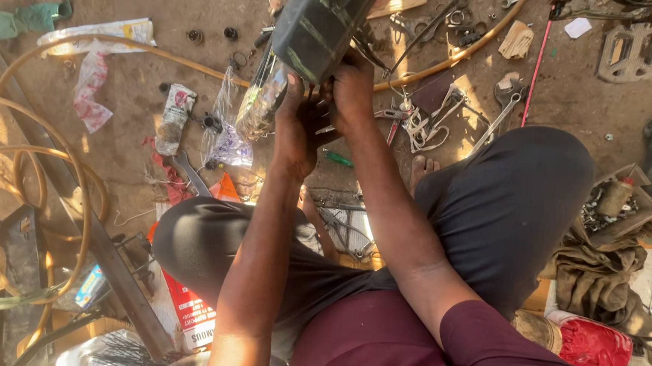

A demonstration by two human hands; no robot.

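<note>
I sit on the ground and look down at my knees. Both my hands are raised in front of me on a dark, boxy, glossy part partly wrapped in clear plastic. My left hand grips its lower end from below, where the plastic hangs. My right hand holds the same end from the right side. The part tilts up and away toward the top of the view, and its upper end is cut off.
A tan hose loops over the dirt at left. Wrenches and pliers lie scattered beyond my knees. A tray of small metal parts sits at right, next to crumpled cloth. Plastic bags litter the left.
</note>
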